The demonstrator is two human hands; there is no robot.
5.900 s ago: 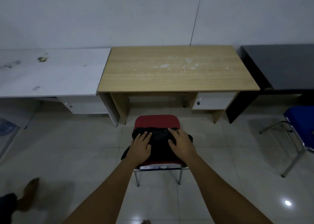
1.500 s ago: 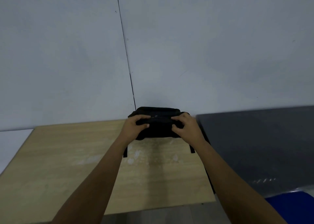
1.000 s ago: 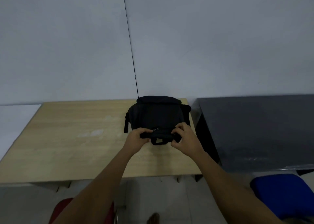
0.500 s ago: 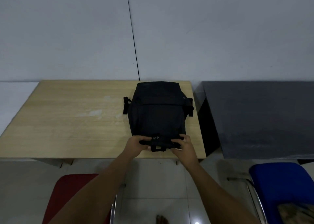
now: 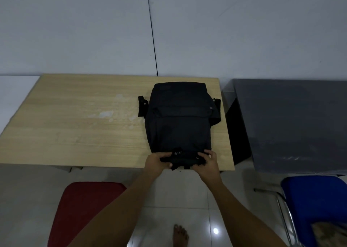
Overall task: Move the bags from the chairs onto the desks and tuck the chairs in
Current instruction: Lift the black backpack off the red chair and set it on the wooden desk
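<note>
Plain office: wooden desk (image 5: 84, 126), grey desk (image 5: 293, 126), red chair (image 5: 82, 209), bare wall (image 5: 75, 29).

The person's forearms are bare to the frame's edge — no sleeves, watch or rings on the hands (image 5: 185, 162) — and one foot (image 5: 180, 236) is unshod.

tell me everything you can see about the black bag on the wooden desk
The black bag looks like soft dark fabric, with a flap seam across its upper part and short straps sticking out at both sides. It lies flat on the right half of the wooden desk, far end near the wall, near end at the desk's front edge. The left hand and right hand both grip that near end.
</note>
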